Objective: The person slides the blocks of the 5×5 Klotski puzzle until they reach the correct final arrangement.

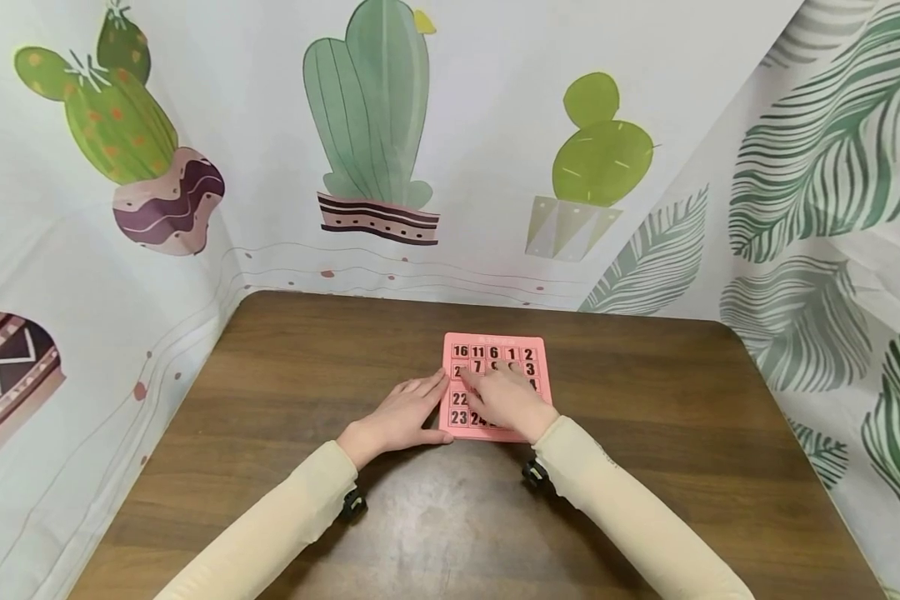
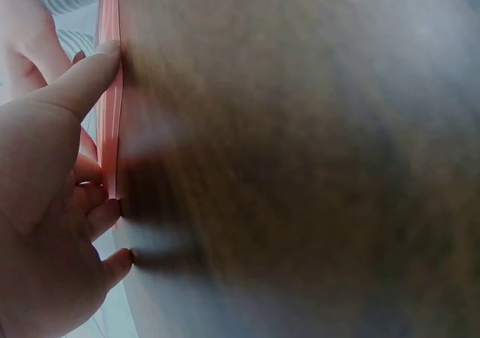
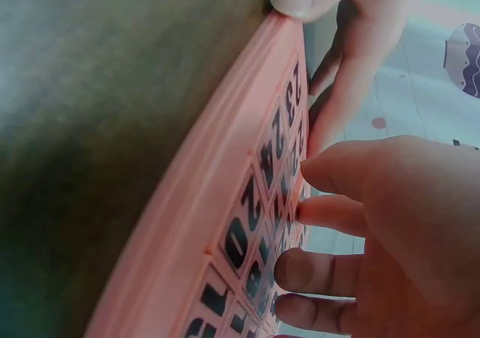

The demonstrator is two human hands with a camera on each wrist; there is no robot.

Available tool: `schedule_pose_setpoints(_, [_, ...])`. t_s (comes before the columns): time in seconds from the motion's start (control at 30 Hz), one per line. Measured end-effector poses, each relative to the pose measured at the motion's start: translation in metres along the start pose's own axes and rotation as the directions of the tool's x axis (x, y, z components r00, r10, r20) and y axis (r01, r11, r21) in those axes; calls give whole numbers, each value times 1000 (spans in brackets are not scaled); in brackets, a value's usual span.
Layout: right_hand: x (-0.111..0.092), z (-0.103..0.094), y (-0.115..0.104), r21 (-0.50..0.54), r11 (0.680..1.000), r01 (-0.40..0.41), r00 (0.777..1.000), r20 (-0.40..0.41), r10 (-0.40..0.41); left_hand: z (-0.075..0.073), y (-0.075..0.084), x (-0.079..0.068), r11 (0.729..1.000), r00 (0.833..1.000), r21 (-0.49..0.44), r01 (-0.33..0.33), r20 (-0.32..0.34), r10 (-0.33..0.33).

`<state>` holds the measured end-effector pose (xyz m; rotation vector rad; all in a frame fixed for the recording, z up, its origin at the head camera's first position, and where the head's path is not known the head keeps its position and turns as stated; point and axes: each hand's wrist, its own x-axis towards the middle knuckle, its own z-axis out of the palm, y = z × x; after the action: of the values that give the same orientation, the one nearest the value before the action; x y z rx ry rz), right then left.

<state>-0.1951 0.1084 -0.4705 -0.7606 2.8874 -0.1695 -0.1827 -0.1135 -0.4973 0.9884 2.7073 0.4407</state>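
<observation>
A pink sliding number puzzle (image 1: 531, 431) with black numerals lies flat on the brown table. Along its left side rests my left hand (image 1: 399, 417), the thumb at the near left corner and the fingertips by the left edge higher up. Above the tiles is my right hand (image 1: 506, 398), its fingers reaching down to the number face near the left columns and covering several numerals. The right wrist view shows the right hand (image 3: 405, 218) with fingertips right at the tiles. In the left wrist view, the left thumb (image 2: 101, 72) touches the puzzle's side.
The wooden table (image 1: 307, 333) extends around the puzzle on all sides. Behind it hangs a white cloth (image 1: 487, 158) printed with cacti and leaves. A small black device (image 1: 354, 503) is strapped at the left wrist, and another black device (image 1: 535, 473) at the right.
</observation>
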Motion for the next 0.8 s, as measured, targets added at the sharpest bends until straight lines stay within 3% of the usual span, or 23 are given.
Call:
schedule_pose_setpoints(0.13, [-7,5,-1,-3,1000,21,1000,-11,-21,2,0,1,1000,1000,8,3,2,-3])
schedule_pose_setpoints(0.33, [-17,7,-6,1,997,75,992,-98,-75,0,1,2,1000,1000,1,7,7,-7])
schedule_pose_setpoints(0.5, [-13,0,-4,27,995,99,992,-87,-96,-1,0,2,1000,1000,14,6,6,-7])
schedule_pose_setpoints(0.8, [12,1,7,50,998,-22,1000,-15,23,-1,2,0,1000,1000,2,7,5,-7])
